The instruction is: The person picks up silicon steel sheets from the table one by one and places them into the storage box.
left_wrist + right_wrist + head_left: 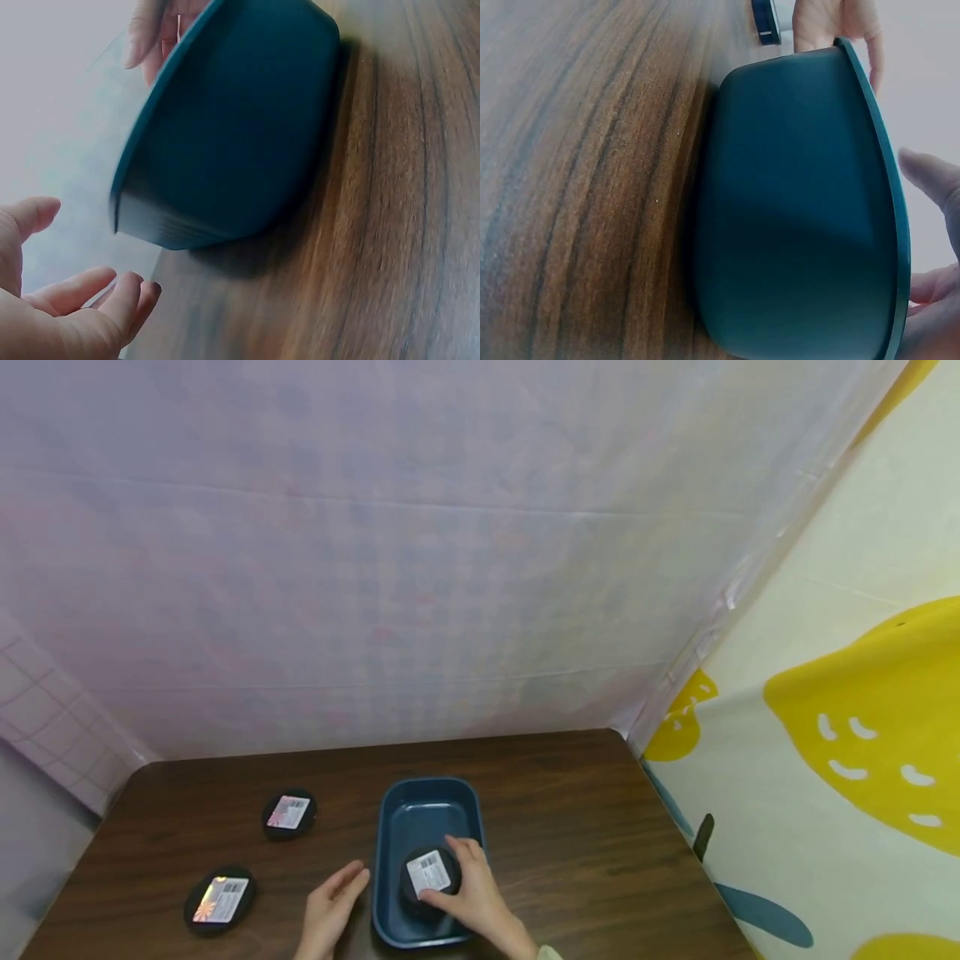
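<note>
A blue rectangular tray (pixel 429 818) with raised walls rests on the wooden table. Inside its near half is a round black container (pixel 431 878) with a white barcode label. My right hand (pixel 477 893) holds this container, thumb on the near side and fingers on the far right side. Left of the tray, my left hand (pixel 332 910) hovers with fingers extended and holds nothing. In the left wrist view, the left hand (pixel 82 300) is spread apart from the tray wall (pixel 225 135). The tray wall (pixel 802 202) hides the held container in the right wrist view.
Two more round black containers with labels lie on the table's left side, one farther back (pixel 289 814) and one nearer (pixel 220 900). A pale curtain (pixel 375 610) hangs behind the table (pixel 585 827). A cloth with yellow shapes (pixel 885 693) hangs on the right.
</note>
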`<action>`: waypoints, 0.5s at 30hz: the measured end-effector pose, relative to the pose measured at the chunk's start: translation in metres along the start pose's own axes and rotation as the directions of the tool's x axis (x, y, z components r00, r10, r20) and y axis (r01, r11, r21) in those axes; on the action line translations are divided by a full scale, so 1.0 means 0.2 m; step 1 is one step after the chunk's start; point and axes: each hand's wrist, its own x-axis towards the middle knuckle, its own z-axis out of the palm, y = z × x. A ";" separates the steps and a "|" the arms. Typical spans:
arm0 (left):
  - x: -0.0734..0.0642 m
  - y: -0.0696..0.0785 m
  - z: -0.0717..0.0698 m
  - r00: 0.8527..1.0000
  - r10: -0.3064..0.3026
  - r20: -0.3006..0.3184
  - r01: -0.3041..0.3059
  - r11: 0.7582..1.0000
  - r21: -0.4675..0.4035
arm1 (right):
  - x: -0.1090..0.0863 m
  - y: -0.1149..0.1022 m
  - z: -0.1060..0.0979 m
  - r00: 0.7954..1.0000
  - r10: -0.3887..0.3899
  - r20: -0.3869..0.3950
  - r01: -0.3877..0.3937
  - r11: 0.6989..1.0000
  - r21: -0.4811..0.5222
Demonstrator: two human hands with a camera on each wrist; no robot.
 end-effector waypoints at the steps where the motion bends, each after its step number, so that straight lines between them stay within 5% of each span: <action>1: -0.01 0.00 -0.01 1.000 0.006 -0.009 -0.007 1.000 -0.008 | 0.00 0.01 0.00 0.999 -0.010 -0.031 0.010 1.000 0.010; 9: -0.08 0.02 -0.08 0.999 0.000 -0.045 -0.004 0.996 -0.093 | 0.01 0.05 -0.01 0.956 -0.013 -0.294 0.016 1.000 0.009; 15: -0.15 0.02 -0.14 0.988 -0.002 -0.154 -0.027 0.983 -0.184 | 0.01 0.08 -0.04 0.936 0.060 -0.348 -0.052 0.998 0.034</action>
